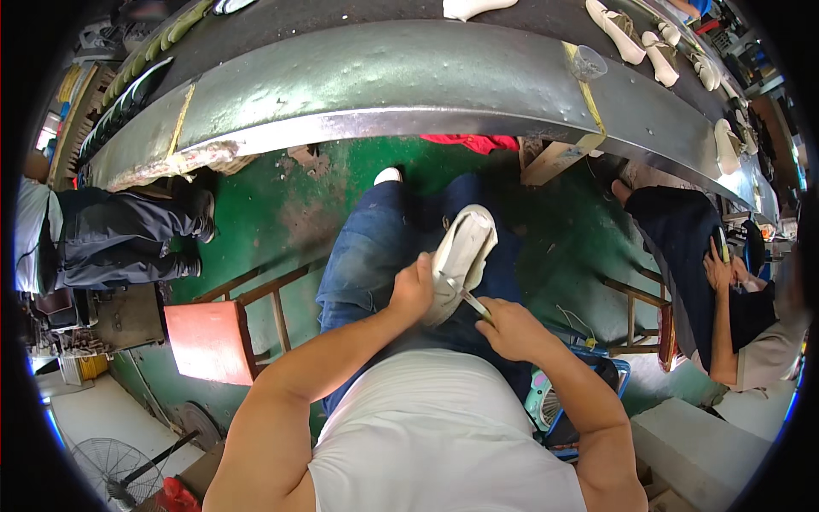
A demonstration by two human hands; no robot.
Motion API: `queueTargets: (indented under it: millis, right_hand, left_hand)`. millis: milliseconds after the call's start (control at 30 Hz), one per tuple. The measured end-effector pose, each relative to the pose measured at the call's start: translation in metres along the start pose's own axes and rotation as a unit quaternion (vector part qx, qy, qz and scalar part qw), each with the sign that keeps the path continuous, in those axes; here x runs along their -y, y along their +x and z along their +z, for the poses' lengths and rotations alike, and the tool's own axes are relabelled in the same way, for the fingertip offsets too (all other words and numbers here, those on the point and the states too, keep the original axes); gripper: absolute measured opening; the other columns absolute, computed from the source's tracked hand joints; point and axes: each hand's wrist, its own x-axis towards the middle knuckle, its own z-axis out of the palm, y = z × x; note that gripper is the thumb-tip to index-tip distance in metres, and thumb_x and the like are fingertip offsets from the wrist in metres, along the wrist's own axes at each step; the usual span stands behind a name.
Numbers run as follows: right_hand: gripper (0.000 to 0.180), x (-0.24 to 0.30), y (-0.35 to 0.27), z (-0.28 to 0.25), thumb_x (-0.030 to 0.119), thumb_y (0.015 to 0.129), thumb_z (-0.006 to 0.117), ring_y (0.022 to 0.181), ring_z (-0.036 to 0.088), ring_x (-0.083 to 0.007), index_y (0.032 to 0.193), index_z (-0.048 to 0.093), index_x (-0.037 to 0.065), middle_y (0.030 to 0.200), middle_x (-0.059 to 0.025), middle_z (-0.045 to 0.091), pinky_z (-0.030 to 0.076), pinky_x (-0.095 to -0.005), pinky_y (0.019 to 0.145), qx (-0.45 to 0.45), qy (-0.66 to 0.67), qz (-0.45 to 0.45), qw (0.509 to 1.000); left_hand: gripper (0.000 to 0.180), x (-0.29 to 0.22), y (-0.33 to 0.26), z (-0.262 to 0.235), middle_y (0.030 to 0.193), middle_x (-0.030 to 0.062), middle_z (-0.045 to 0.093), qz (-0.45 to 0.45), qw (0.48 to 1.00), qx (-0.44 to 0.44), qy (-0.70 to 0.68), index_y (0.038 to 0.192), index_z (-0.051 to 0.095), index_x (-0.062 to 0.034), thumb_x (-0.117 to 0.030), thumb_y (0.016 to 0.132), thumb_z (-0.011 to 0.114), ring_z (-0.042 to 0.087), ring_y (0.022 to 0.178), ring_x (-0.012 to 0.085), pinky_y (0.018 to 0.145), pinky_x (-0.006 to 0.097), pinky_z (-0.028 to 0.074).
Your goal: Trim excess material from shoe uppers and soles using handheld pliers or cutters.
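Observation:
A white shoe (465, 247) lies over my lap, its far end pointing away from me and its surface pale cream. My left hand (414, 290) is closed on the shoe's left side. In my right hand (514, 328) I grip a slim hand tool with a pale handle (478, 305); its tip meets the near end of the shoe. What kind of tool it is, I cannot tell. Part of its handle is hidden by my fingers.
A metal-edged bench (358, 72) curves across ahead, carrying several white shoes (616, 30) and a clear cup (589, 63). A red-topped stool (209, 341) stands left. People sit at right (725, 264) and stand at left (128, 235). A fan (119, 474) is at lower left.

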Motion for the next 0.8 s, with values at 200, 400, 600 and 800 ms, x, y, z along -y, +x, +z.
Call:
queueTargets:
  millis: [200, 400, 600, 800]
  right_hand:
    - [0.03, -0.007, 0.014, -0.005, 0.015, 0.091, 0.063, 0.094, 0.065, -0.0411, 0.116, 0.055, -0.001, 0.104, -0.0224, 0.064, 0.053, -0.0484, 0.084, -0.18, -0.118, 0.018, 0.976]
    - [0.021, -0.042, 0.004, 0.004, 0.016, 0.093, 0.061, 0.09, 0.065, -0.0425, 0.105, 0.057, -0.001, 0.096, -0.0219, 0.067, 0.052, -0.0504, 0.079, -0.163, -0.046, 0.06, 0.984]
    - [0.018, -0.05, 0.006, -0.057, 0.017, 0.096, 0.059, 0.054, 0.065, -0.0184, 0.093, 0.059, -0.001, 0.078, -0.0119, 0.067, 0.051, -0.0333, 0.051, 0.079, 0.196, 0.169, 0.963]
    - [0.03, -0.034, 0.02, -0.039, 0.028, 0.1, 0.056, 0.078, 0.067, -0.0401, 0.099, 0.059, -0.002, 0.082, -0.0228, 0.067, 0.052, -0.0463, 0.072, -0.148, 0.104, 0.062, 0.982]
  left_hand:
    - [0.045, -0.003, -0.008, 0.004, 0.139, 0.0263, 0.054, 0.242, 0.965, -0.06, 0.083, 0.143, 0.048, -0.0008, -0.024, 0.105, 0.042, 0.061, 0.115, 0.0434, 0.099, 0.043, 0.051]
    - [0.056, -0.035, -0.009, -0.015, 0.151, 0.025, 0.039, 0.24, 0.933, 0.104, 0.247, 0.156, 0.029, -0.0181, -0.024, 0.103, 0.045, 0.067, 0.096, 0.0455, 0.084, 0.047, 0.058]
    - [0.058, -0.045, 0.002, -0.017, 0.153, 0.0268, 0.033, 0.23, 0.91, 0.153, 0.308, 0.157, 0.026, -0.0316, -0.031, 0.103, 0.047, 0.069, 0.084, 0.0436, 0.075, 0.048, 0.059]
    - [0.059, -0.065, 0.002, -0.021, 0.151, 0.0261, 0.036, 0.214, 0.895, 0.184, 0.345, 0.156, 0.029, -0.0309, -0.034, 0.101, 0.05, 0.069, 0.087, 0.0439, 0.078, 0.047, 0.059]
